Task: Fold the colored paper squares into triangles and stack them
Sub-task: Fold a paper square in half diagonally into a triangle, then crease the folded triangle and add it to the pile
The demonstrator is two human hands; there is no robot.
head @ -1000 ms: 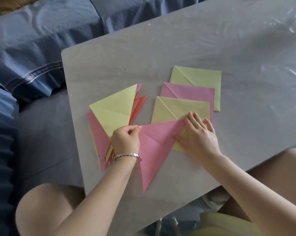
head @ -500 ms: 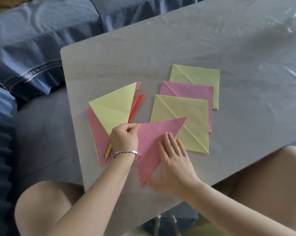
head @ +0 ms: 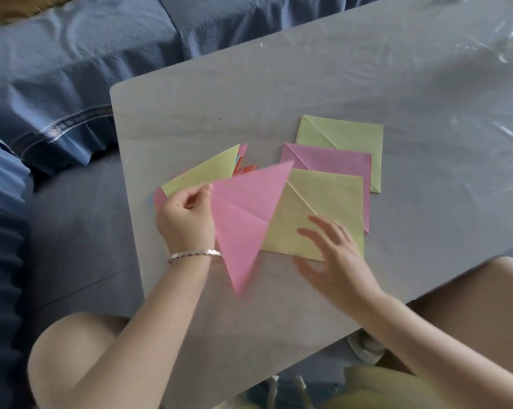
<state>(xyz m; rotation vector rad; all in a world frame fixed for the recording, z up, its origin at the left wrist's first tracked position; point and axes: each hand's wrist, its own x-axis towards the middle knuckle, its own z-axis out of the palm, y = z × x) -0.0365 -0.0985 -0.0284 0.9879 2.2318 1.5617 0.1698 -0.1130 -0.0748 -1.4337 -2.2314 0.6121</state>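
A pink triangle point(head: 243, 214) is held at its left edge by the left hand point(head: 186, 215), pinched between thumb and fingers, and appears lifted off the table point(head: 279, 84) (its outline is blurred), overlapping the stack point(head: 202, 172) of folded triangles and the nearest yellow square point(head: 323, 214). The right hand point(head: 335, 261) is spread open above that square, nothing being gripped. Behind lie a pink square point(head: 332, 163) and another yellow square point(head: 346, 134), unfolded. The triangle would best be laid with its long edge matched to the stack's top piece, then pressed flat before release.
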